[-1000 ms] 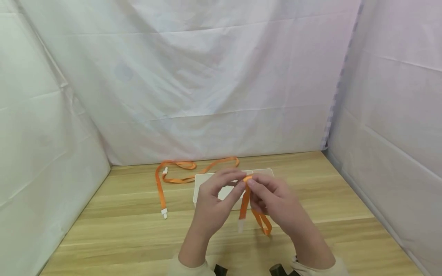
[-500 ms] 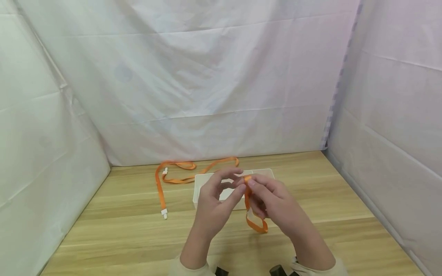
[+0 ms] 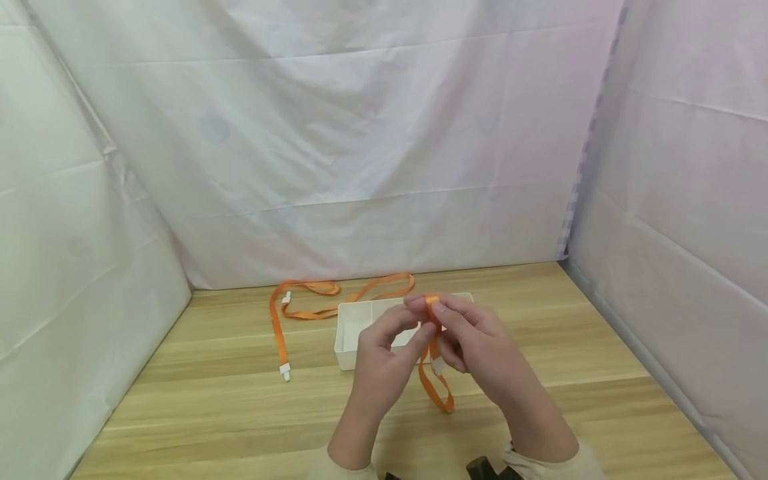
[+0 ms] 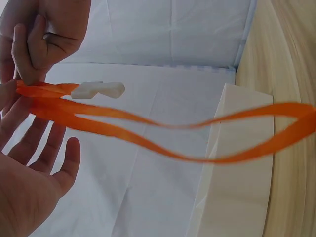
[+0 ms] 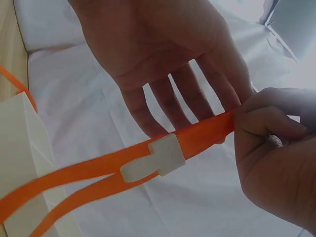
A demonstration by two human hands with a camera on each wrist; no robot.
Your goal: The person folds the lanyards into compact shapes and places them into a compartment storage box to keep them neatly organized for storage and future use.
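An orange lanyard [image 3: 437, 393] hangs folded in a loop from both hands above the wooden table [image 3: 210, 400]. My right hand [image 3: 441, 312] pinches the doubled strap [image 5: 207, 131] between thumb and fingers. My left hand [image 3: 420, 319] faces it, its fingers [image 5: 170, 106] straight and spread behind the strap, the thumb [image 4: 70, 150] a little apart from it. The lanyard's white plastic clip [image 5: 154, 159] lies on the strap just below the pinch, also seen in the left wrist view [image 4: 98, 90].
A white compartment box [image 3: 348, 333] stands on the table just behind the hands. A second orange lanyard [image 3: 282, 320] with white clips lies spread out at the back left. White cloth walls [image 3: 360, 167] close in the table on three sides.
The hanging end with its white clip has been drawn up to the hands, so the loop below is shorter. Both hands have shifted slightly away from me, over the box.
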